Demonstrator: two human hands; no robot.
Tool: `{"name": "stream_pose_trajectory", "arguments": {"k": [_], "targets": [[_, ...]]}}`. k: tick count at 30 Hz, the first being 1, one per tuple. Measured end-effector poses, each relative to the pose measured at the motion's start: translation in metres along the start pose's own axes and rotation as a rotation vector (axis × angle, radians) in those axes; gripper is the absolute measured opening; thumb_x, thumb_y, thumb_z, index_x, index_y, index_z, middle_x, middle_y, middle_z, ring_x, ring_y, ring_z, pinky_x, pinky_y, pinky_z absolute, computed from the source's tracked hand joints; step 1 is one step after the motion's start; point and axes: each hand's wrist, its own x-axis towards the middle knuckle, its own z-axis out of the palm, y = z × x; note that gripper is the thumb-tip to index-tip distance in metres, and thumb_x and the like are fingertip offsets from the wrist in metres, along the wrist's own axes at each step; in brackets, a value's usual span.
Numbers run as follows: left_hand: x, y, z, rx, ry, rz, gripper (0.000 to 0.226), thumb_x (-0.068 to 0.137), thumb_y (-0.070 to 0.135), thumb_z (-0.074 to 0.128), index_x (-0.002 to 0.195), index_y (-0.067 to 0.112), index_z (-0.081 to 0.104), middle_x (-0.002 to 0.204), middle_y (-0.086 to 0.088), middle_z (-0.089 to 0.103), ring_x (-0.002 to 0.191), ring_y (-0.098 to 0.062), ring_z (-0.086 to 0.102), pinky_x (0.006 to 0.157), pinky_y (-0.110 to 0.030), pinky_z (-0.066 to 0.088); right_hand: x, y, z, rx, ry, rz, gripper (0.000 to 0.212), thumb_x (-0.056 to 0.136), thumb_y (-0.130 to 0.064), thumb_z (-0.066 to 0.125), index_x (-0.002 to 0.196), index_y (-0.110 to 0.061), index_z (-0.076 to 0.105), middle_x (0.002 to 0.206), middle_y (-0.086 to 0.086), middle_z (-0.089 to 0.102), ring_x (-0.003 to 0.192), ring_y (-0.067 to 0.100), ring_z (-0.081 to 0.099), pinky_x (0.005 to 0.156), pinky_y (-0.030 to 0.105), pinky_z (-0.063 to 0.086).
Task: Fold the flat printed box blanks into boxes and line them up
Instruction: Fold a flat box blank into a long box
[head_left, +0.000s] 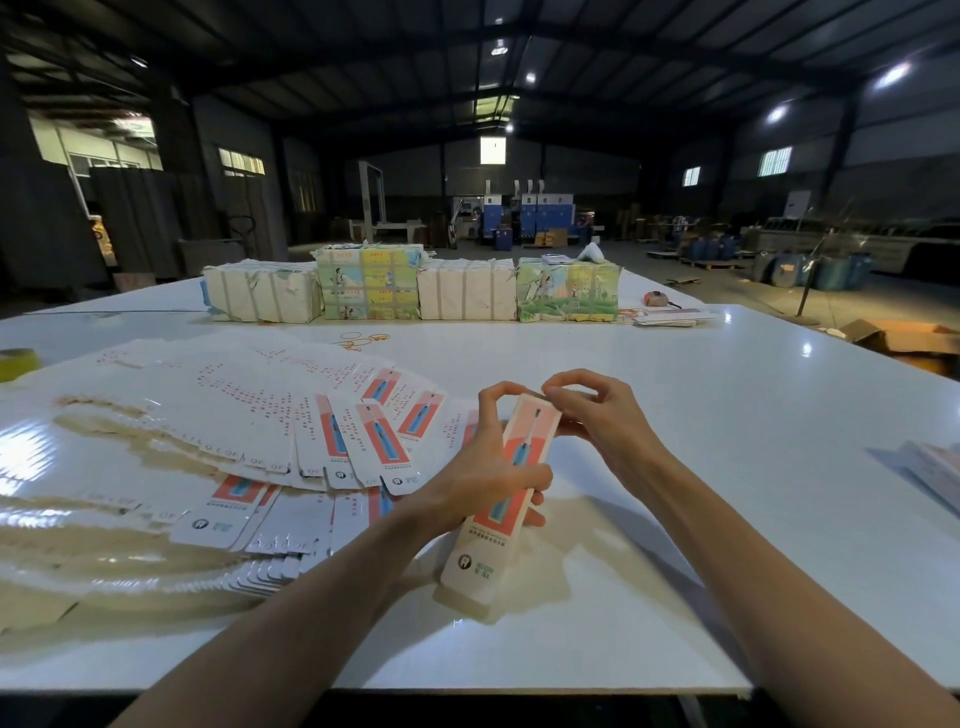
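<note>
Head view: your left hand (483, 470) grips the box (511, 467) mid-frame, and your right hand (602, 415) fingers (582, 376) pinch its far end flap. One box nearly formed, I'd say; the blanks (234, 447) fanned at left on the bench (727, 415) are all unfolded.

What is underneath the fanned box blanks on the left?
More box blanks lie layered beneath, edges showing nearest the person, on the white table. The tabletop under them is covered.

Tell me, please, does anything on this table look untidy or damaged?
The flat blanks lie fanned out and overlapping at the left, not stacked square. The paper wrap on the far left bundle looks torn.
</note>
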Motion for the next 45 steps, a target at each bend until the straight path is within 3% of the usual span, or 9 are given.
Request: {"name": "stream_pose_trajectory", "arguments": {"k": [4, 13, 21, 25, 28, 31, 36, 40, 45], "targets": [[0.000, 0.001, 0.000, -0.024, -0.017, 0.022, 0.104, 0.073, 0.023, 0.089, 0.134, 0.071, 0.021, 0.119, 0.004, 0.059, 0.084, -0.020, 0.079, 0.059, -0.035, 0.064, 0.000, 0.000, -0.003, 0.031, -0.010, 0.020, 0.010, 0.101, -0.011, 0.068, 0.100, -0.004, 0.076, 0.091, 0.012, 0.079, 0.089, 0.030, 0.080, 0.072, 0.034, 0.065], [-0.003, 0.007, 0.002, -0.028, -0.008, -0.014, 0.104, 0.072, 0.025, 0.088, 0.123, 0.083, 0.019, 0.122, 0.011, 0.055, 0.084, -0.018, 0.079, 0.062, -0.035, 0.065, 0.004, -0.001, -0.007, 0.142, -0.055, 0.084, 0.025, 0.100, -0.001, 0.063, 0.085, -0.008, 0.083, 0.099, 0.015, 0.079, 0.088, 0.021, 0.078, 0.072, 0.029, 0.061], [-0.009, 0.006, -0.001, 0.072, -0.060, 0.029, 0.102, 0.077, 0.023, 0.086, 0.137, 0.073, 0.020, 0.120, 0.007, 0.057, 0.080, -0.022, 0.080, 0.061, -0.033, 0.064, 0.012, 0.007, -0.012, 0.242, -0.071, 0.339, 0.015, 0.093, -0.005, 0.072, 0.084, -0.004, 0.084, 0.105, 0.018, 0.079, 0.095, 0.025, 0.076, 0.080, 0.032, 0.064], [-0.010, 0.006, 0.001, 0.112, -0.038, 0.023, 0.099, 0.079, 0.026, 0.084, 0.141, 0.068, 0.021, 0.122, 0.002, 0.059, 0.084, -0.025, 0.079, 0.065, -0.037, 0.066, 0.009, 0.005, -0.011, 0.149, -0.055, 0.287, 0.020, 0.094, -0.003, 0.069, 0.079, -0.004, 0.083, 0.098, 0.016, 0.080, 0.083, 0.023, 0.077, 0.073, 0.030, 0.063], [-0.010, 0.006, 0.002, 0.152, -0.013, -0.006, 0.086, 0.080, 0.034, 0.082, 0.143, 0.057, 0.028, 0.121, -0.001, 0.063, 0.085, -0.025, 0.079, 0.074, -0.043, 0.068, 0.004, 0.004, -0.006, 0.084, -0.016, 0.197, 0.027, 0.096, -0.002, 0.065, 0.079, -0.009, 0.085, 0.096, 0.014, 0.080, 0.085, 0.023, 0.080, 0.070, 0.028, 0.062], [-0.011, 0.008, 0.003, 0.184, 0.021, 0.011, 0.084, 0.077, 0.040, 0.079, 0.139, 0.058, 0.025, 0.113, 0.005, 0.064, 0.081, -0.016, 0.079, 0.069, -0.031, 0.067, 0.001, 0.001, -0.002, 0.046, 0.006, 0.120, 0.030, 0.099, -0.002, 0.062, 0.082, -0.010, 0.085, 0.094, 0.012, 0.081, 0.090, 0.023, 0.080, 0.071, 0.028, 0.064], [-0.006, 0.005, 0.006, 0.146, 0.057, 0.034, 0.092, 0.073, 0.038, 0.082, 0.139, 0.062, 0.023, 0.113, 0.005, 0.064, 0.083, -0.025, 0.079, 0.071, -0.039, 0.068, -0.002, -0.002, -0.002, 0.068, 0.020, 0.101, 0.025, 0.100, 0.000, 0.059, 0.091, -0.001, 0.082, 0.094, 0.014, 0.080, 0.090, 0.024, 0.079, 0.071, 0.028, 0.063], [0.000, 0.003, 0.005, 0.115, 0.117, 0.043, 0.086, 0.072, 0.036, 0.084, 0.125, 0.071, 0.026, 0.107, 0.009, 0.064, 0.079, -0.010, 0.078, 0.058, -0.027, 0.063, -0.001, -0.001, -0.001, 0.048, -0.002, 0.095, 0.024, 0.101, -0.001, 0.060, 0.094, -0.005, 0.083, 0.097, 0.011, 0.081, 0.095, 0.024, 0.079, 0.074, 0.029, 0.064], [0.002, 0.000, -0.001, -0.012, 0.213, 0.055, 0.081, 0.075, 0.029, 0.085, 0.116, 0.076, 0.033, 0.102, 0.010, 0.064, 0.083, 0.003, 0.074, 0.053, -0.023, 0.060, -0.002, 0.007, 0.015, 0.002, 0.013, -0.006, 0.020, 0.098, -0.018, 0.075, 0.118, -0.020, 0.075, 0.100, -0.001, 0.083, 0.094, 0.018, 0.080, 0.080, 0.027, 0.065]]}}
